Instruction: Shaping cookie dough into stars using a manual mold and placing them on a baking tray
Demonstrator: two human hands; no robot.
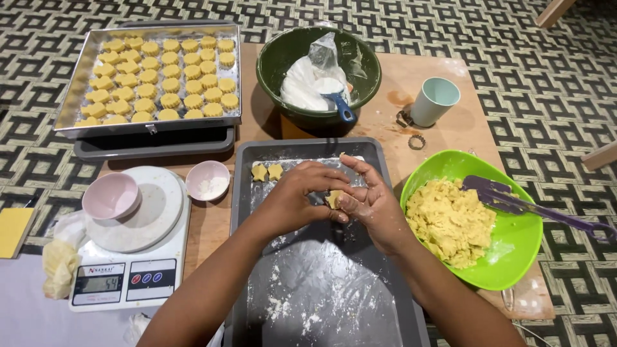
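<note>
Scale [132, 257] left of tray [379, 160]; dough bowl [514, 257] right.

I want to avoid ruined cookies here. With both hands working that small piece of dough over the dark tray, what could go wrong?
1. The left hand and right hand pinch the small yellow dough piece together; too much pressure could deform it.
2. The two star-shaped dough pieces lie close to the hands on the floured dark grey tray; a knuckle might flatten them.
3. The purple spatula overhangs the bright green plastic bowl; an elbow may knock it.
</note>
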